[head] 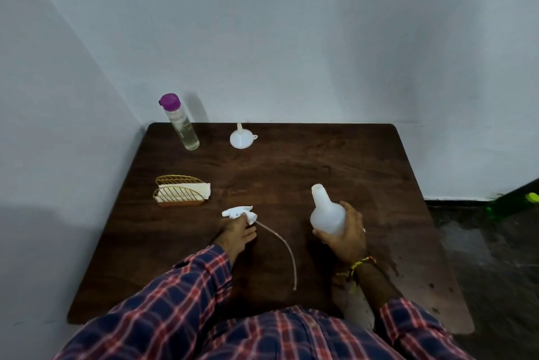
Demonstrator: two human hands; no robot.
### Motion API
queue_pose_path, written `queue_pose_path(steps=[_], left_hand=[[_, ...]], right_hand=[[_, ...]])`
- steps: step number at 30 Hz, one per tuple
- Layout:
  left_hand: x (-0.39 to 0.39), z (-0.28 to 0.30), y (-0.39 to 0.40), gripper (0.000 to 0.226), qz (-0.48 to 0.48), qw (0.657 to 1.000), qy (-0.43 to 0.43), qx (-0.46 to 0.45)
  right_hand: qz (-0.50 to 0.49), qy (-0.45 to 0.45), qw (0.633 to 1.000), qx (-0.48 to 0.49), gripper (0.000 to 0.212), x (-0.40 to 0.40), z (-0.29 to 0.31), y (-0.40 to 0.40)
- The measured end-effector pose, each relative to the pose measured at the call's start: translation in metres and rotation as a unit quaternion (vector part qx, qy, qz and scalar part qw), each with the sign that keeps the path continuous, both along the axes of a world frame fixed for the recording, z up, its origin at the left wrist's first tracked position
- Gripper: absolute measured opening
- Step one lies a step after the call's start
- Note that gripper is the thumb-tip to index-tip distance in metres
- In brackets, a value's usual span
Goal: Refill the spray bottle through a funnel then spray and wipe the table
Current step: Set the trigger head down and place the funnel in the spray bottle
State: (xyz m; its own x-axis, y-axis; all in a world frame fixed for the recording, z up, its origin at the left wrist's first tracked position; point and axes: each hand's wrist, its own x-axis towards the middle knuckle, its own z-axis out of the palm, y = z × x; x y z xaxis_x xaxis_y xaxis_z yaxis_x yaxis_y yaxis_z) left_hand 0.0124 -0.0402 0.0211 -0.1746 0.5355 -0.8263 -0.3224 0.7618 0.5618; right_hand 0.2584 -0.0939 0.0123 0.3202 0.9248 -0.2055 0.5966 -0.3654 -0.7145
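My right hand point(345, 235) grips the white spray bottle body point(325, 212), which has no cap on and leans a little to the left above the dark wooden table point(335, 161). My left hand point(236, 233) holds the white trigger spray head point(239, 214) low over the table. Its long dip tube point(287, 251) curves toward me across the wood. A white funnel point(241, 138) lies mouth down near the far edge. To its left stands a clear refill bottle point(180, 123) with a purple cap.
A gold wire holder with white napkins point(182, 192) sits on the left side of the table. Grey walls close in at the back and left. On the right the table ends above a dark floor, where a green object point(532, 197) lies.
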Motion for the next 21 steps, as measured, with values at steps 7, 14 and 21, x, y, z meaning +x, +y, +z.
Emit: queue_pose_path(steps=[7, 14, 21], left_hand=[[-0.028, -0.022, -0.007, 0.05, -0.113, 0.941, 0.317, -0.015], [-0.043, -0.016, -0.019, 0.062, -0.253, 0.824, 0.507, -0.015], [-0.057, -0.02, -0.016, 0.063, -0.243, 0.821, 0.516, -0.001]], right_hand=[[0.005, 0.005, 1.0, -0.026, 0.112, -0.002, -0.005, 0.006], [0.032, 0.001, 0.997, -0.065, 0.119, -0.007, -0.008, 0.005], [-0.027, 0.005, 1.0, -0.004, 0.135, -0.014, 0.012, -0.003]])
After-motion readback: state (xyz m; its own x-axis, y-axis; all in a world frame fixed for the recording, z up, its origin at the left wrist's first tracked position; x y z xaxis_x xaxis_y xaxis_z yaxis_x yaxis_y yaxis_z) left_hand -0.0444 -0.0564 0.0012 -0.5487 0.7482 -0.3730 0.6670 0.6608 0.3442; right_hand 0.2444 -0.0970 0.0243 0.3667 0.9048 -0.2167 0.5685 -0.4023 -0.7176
